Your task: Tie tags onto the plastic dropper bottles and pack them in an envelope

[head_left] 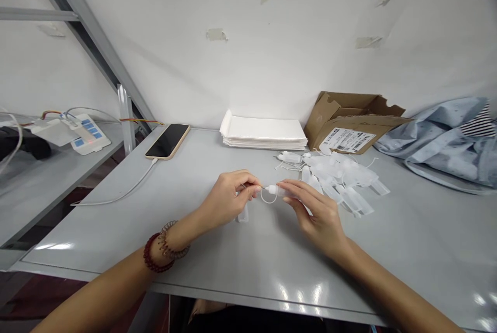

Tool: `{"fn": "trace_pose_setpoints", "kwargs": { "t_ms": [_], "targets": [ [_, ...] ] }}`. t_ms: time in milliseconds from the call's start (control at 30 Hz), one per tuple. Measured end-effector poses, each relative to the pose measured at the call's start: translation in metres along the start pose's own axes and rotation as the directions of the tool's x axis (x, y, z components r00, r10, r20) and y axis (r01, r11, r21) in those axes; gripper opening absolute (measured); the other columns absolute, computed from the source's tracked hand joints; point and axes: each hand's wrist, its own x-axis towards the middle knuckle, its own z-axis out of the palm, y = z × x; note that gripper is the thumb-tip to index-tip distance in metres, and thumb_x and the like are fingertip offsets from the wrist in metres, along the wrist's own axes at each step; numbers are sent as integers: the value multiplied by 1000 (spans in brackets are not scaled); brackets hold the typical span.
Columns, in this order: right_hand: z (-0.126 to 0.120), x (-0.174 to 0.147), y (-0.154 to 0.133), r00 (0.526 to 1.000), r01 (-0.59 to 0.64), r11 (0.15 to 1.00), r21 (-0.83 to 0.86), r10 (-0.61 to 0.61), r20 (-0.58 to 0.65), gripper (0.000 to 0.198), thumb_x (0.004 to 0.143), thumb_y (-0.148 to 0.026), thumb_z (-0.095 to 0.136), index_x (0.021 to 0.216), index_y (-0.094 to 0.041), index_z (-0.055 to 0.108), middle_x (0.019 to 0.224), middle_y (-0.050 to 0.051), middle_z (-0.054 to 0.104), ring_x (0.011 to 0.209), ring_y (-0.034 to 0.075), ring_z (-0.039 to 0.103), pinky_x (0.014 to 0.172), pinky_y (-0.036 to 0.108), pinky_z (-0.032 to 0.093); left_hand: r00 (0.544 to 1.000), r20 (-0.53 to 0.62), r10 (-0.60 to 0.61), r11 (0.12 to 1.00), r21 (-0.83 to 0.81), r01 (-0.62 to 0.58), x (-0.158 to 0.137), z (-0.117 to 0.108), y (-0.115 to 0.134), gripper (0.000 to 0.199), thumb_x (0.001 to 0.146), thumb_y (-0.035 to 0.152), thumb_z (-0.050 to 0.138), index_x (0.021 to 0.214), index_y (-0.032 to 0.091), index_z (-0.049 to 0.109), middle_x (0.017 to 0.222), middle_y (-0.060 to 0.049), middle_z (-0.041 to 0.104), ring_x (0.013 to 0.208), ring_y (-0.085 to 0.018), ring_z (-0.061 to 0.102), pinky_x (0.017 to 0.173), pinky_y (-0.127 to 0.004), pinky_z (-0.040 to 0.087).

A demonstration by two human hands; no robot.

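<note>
A small translucent squeeze bottle with a thin needle tip (273, 190) is held level above the table, its tip pointing left. Closed around its body is my right hand (316, 211). My left hand (235, 193) pinches at the needle end, where a thin white tether (267, 201) loops from the bottle's neck to the fingertips. Whatever cap sits on that end is hidden by the fingers. Below the left hand, another clear plastic piece (243, 214) lies on the table, partly covered. Just beyond my right hand is a loose pile of similar bottles (349, 180).
Behind my hands lies a stack of white padded envelopes (264, 133). An opened cardboard box (349, 123) leans beside it, with a blue cloth bag (454, 141) further right. On the left rests a phone (168, 141) with its charging cable (132, 188). A power strip (91, 133) occupies the side table.
</note>
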Motion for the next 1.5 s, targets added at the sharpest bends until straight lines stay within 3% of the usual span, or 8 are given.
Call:
{"fn": "trace_pose_setpoints", "kwargs": {
  "t_ms": [200, 800, 1000, 1233, 1367, 1500],
  "targets": [
    [4, -2, 0, 1000, 17, 1000, 19, -17, -8, 33, 86, -3, 48, 110, -20, 64, 96, 10, 69, 84, 17, 68, 67, 28, 58, 1000, 9, 21, 999, 50, -21, -1, 3, -4, 17, 85, 19, 51, 76, 15, 66, 73, -3, 63, 65, -13, 58, 63, -24, 50],
    [5, -3, -2, 1000, -16, 999, 43, 16, -15, 30, 89, -9, 47, 109, -23, 64, 96, 8, 71, 86, 19, 69, 72, 32, 58, 998, -16, 57, 996, 65, -56, -1, 4, -2, 18, 85, 18, 53, 73, 16, 67, 70, -3, 65, 65, -13, 59, 64, -24, 48],
    [9, 0, -7, 989, -142, 990, 11, 143, -25, 20, 87, -20, 55, 105, -20, 63, 84, 5, 72, 65, 15, 66, 54, 25, 54, 985, -135, -104, 992, -82, 93, 3, -1, 6, 21, 87, 27, 54, 91, 15, 70, 77, -3, 70, 72, -14, 64, 68, -25, 52],
    [16, -6, -2, 983, -175, 984, -14, 175, 55, 21, 88, -23, 54, 108, -19, 58, 86, 7, 72, 65, 16, 67, 56, 26, 54, 972, -63, -228, 958, -195, 212, 5, -3, 5, 24, 82, 33, 60, 93, 13, 69, 80, -5, 72, 71, -15, 66, 72, -29, 55],
    [15, -7, -3, 980, -133, 991, -14, 134, 146, 24, 88, -25, 52, 111, -19, 57, 83, 5, 72, 59, 14, 65, 51, 24, 52, 968, -24, -248, 947, -217, 237, 8, -2, 0, 18, 77, 30, 65, 83, 13, 68, 75, -5, 70, 72, -16, 66, 73, -30, 54],
    [14, -7, -3, 975, -119, 993, -11, 119, 189, 26, 88, -25, 53, 113, -19, 55, 89, 7, 72, 65, 16, 68, 55, 26, 54, 964, -26, -264, 939, -236, 250, 10, -1, -8, 21, 74, 30, 68, 85, 13, 67, 79, -5, 70, 75, -16, 65, 73, -29, 53]
  ]
}}
